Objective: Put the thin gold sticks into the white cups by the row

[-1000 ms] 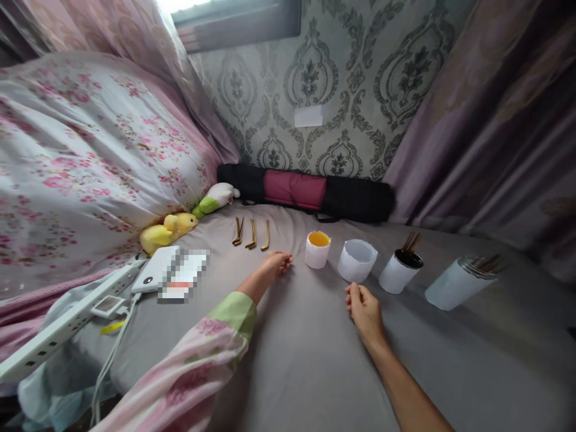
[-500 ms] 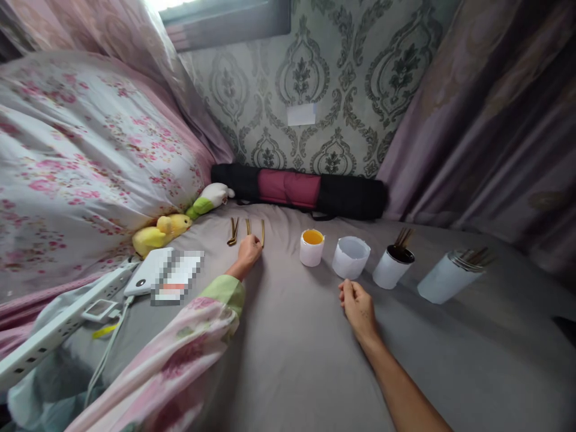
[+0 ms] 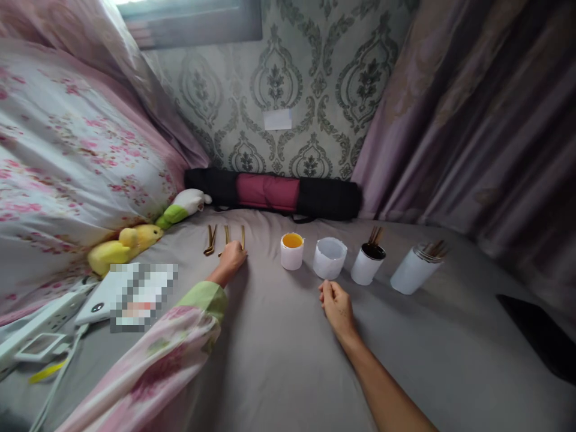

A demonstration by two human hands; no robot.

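Observation:
My left hand (image 3: pixel 233 255), in a floral sleeve with a green cuff, is closed at the lower end of a thin gold bent straw (image 3: pixel 243 236). Another gold straw (image 3: pixel 227 234) is partly covered by that hand. To its left lies a pair of gold straws (image 3: pixel 209 241) with bent ends. My right hand (image 3: pixel 338 306) rests on the sheet with its fingers curled shut; nothing shows in it. Just beyond it stands a wide white cup (image 3: pixel 330 264). A smaller white cup (image 3: pixel 291 258) with a yellow inside is to the left of that one.
Right of the wide cup, a white-wrapped can (image 3: pixel 363 270) and a tilted jar (image 3: pixel 407 277) hold thin brown sticks. A black flat object (image 3: pixel 535 330) lies far right. Plush toys (image 3: pixel 121 243), a white box (image 3: pixel 105 294) and a power strip (image 3: pixel 49 318) lie left; a black-and-red bag (image 3: pixel 267 192) behind.
The view has turned to the right, so everything sits further left and more of the black flat object shows. Both hands keep nearly the same places beside the straws and the wide cup.

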